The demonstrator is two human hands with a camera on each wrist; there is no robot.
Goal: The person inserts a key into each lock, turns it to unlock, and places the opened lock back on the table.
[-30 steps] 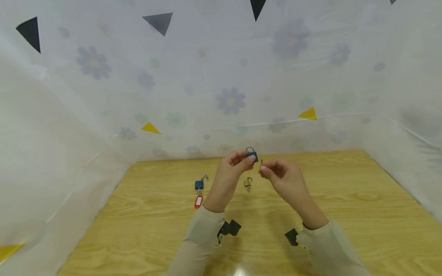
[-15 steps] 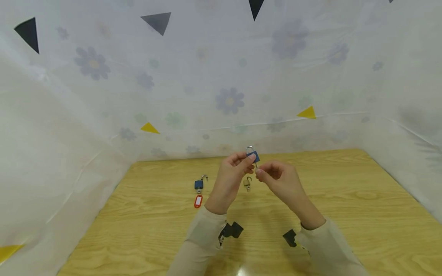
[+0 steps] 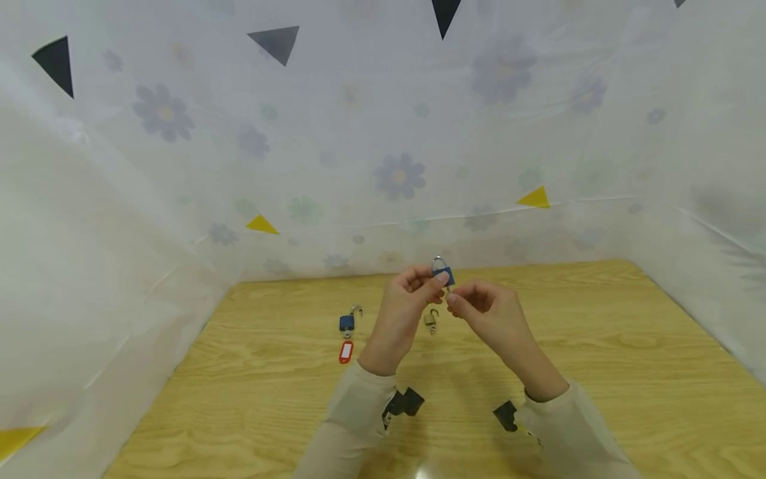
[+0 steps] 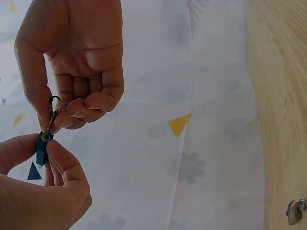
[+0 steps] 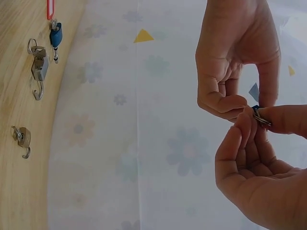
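Note:
My left hand (image 3: 432, 282) holds a small blue padlock (image 3: 445, 274) above the table, pinched between thumb and fingers, its steel shackle pointing up. My right hand (image 3: 455, 299) pinches a small key (image 4: 49, 125) by its ring, and the key's tip meets the keyhole in the padlock's (image 4: 41, 148) underside. In the right wrist view the key ring (image 5: 261, 119) shows between my right fingertips, with the padlock mostly hidden behind them.
On the wooden table (image 3: 598, 359) lie a blue padlock (image 3: 347, 321) with an open shackle and a red key tag (image 3: 345, 351), a small brass padlock (image 3: 431, 319) and a grey padlock (image 5: 39, 67). Flowered white sheeting (image 3: 395, 173) walls the table on three sides.
My right hand has moved left with the key until it meets the underside of the blue padlock. The left hand has kept its grip almost in place.

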